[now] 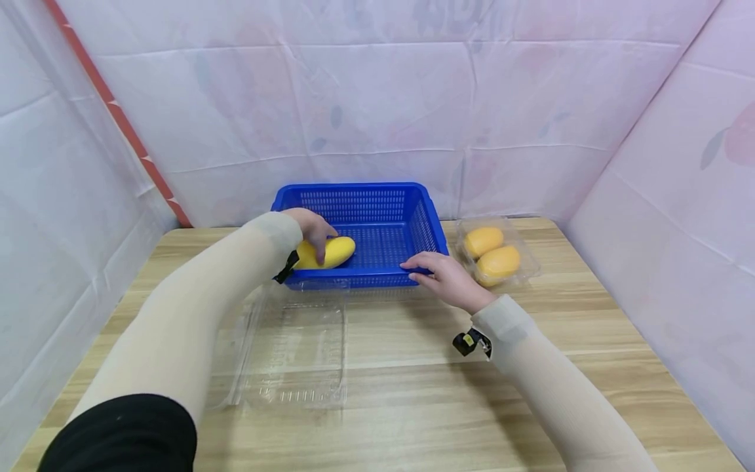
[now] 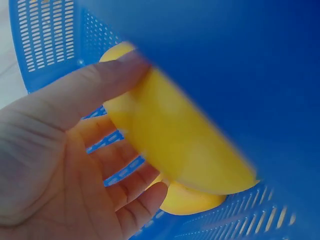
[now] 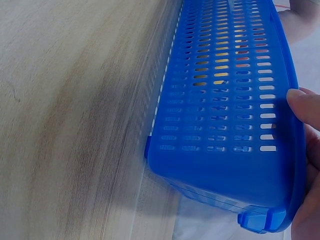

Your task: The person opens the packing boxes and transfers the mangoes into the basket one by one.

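Inside the blue basket [image 1: 380, 242], at its left end, my left hand [image 1: 312, 231] holds a yellow mango [image 1: 340, 252]. In the left wrist view the thumb lies over this mango [image 2: 160, 130] and the fingers curl at its other side. A second mango [image 2: 192, 201] shows partly beneath it. My right hand [image 1: 445, 280] pinches the basket's near rim at the right corner. The right wrist view shows the thumb [image 3: 304, 106] on the outside of the rim, with the slotted wall [image 3: 220, 115] beside it; the other fingers are partly hidden.
An opened clear plastic clamshell box [image 1: 297, 351] lies in front of the basket, on the left of the wooden table [image 1: 425, 393]. Right of the basket stands another clear box [image 1: 531, 265] with two orange-yellow mangoes [image 1: 499, 261]. Cloth-covered walls [image 1: 377, 98] close off the back and sides.
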Demonstrator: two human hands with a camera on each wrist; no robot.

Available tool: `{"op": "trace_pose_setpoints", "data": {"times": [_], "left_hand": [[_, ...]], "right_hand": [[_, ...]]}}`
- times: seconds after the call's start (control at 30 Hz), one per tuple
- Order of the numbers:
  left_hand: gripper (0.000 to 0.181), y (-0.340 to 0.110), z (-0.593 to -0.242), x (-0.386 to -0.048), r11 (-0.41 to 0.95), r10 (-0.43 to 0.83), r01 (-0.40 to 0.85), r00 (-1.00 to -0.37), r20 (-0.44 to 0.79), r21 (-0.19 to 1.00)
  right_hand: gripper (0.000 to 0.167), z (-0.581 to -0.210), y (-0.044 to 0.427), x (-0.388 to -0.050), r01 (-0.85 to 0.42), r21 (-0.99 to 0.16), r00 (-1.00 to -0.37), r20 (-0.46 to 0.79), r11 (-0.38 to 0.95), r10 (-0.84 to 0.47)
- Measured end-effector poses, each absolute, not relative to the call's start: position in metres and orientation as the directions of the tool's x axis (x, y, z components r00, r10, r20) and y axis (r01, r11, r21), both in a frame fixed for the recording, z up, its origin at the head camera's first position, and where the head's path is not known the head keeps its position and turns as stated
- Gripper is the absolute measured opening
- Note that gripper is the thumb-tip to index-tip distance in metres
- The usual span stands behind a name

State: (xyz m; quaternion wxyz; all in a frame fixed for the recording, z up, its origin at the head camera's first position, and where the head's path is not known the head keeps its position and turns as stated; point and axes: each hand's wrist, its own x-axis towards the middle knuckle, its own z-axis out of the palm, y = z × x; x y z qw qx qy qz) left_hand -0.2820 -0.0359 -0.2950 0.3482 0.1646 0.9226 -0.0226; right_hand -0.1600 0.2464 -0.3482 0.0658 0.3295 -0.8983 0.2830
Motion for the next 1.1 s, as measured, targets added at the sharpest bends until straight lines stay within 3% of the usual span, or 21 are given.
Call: {"op": "trace_pose_setpoints", "data": {"times": [0.2, 0.77, 1.1], "left_hand": [[0.085, -0.035, -0.296, -0.282, 0.929, 0.291, 0.371, -0.722, -0.627, 0.004], [0.079, -0.048, -0.304, -0.283, 0.941, 0.297, 0.333, -0.713, -0.635, 0.066], [0.066, -0.049, -0.281, -0.277, 0.883, 0.463, 0.419, -0.706, -0.536, 0.21]], "right_hand": [[0.024, -0.35, 0.247, -0.162, -0.625, -0.473, -0.777, 0.302, 0.621, -0.552], [0.025, -0.351, 0.249, -0.176, -0.609, -0.504, -0.783, 0.256, 0.612, -0.567], [0.026, -0.351, 0.258, -0.185, -0.585, -0.519, -0.798, 0.233, 0.623, -0.555]]}}
